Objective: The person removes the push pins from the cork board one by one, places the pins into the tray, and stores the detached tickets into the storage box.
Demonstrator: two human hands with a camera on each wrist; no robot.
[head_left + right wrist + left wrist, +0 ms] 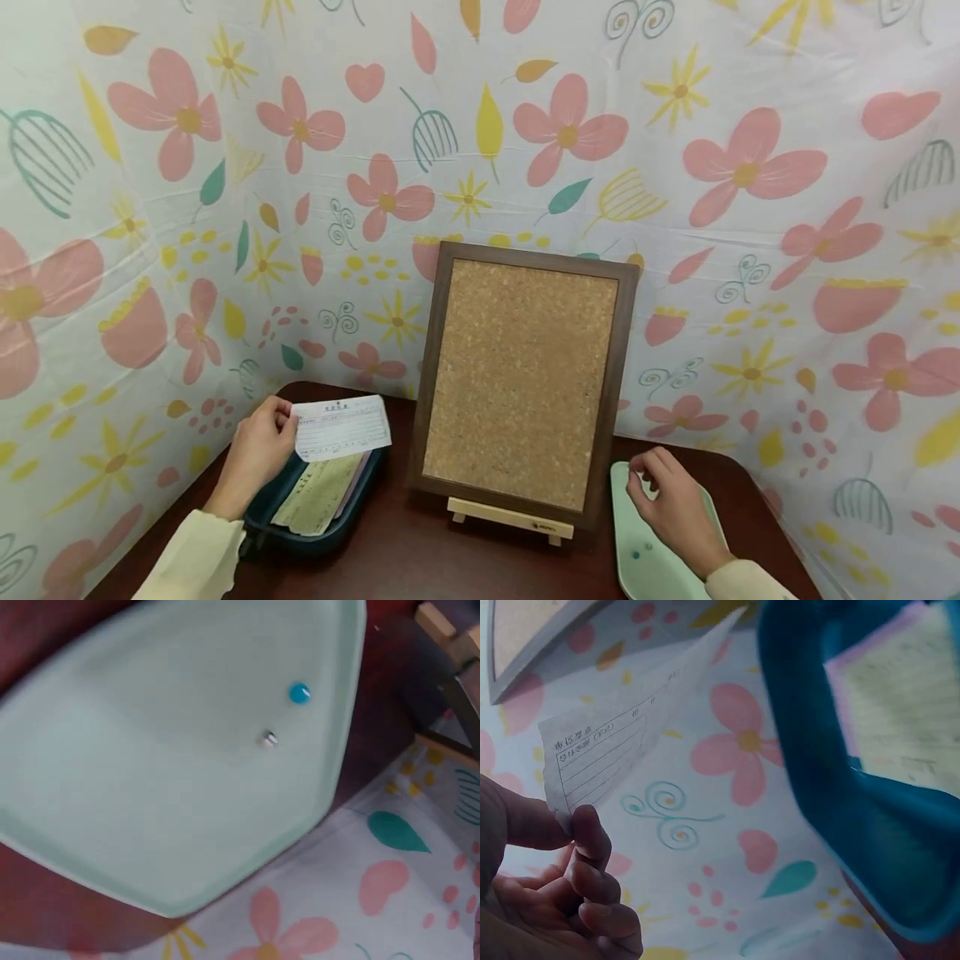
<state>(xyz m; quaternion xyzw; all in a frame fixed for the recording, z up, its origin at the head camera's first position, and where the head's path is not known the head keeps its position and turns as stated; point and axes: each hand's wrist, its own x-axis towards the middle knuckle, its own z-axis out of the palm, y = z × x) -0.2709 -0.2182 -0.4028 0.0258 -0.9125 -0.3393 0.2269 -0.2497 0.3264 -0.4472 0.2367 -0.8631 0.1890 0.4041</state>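
Between thumb and forefinger my left hand (258, 442) pinches a white printed paper form (342, 427) by its edge. Ruled lines and a heading show on the form, which bends away from the fingers in the left wrist view. Below it a dark teal basket (322, 546) holds more paper slips (318, 493), yellowish and pinkish. My right hand (678, 512) is over a pale green tray (630, 575), thumb and forefinger brought close together; I cannot tell whether something small is between them. On the tray lie a blue pushpin (299, 693) and a silver pin (269, 739).
A cork board (525, 383) in a brown frame leans on a small wooden easel (510, 518) between the basket and the tray. All stand on a dark red-brown table (450, 567). Flower-printed cloth (465, 108) hangs close behind and along the sides.
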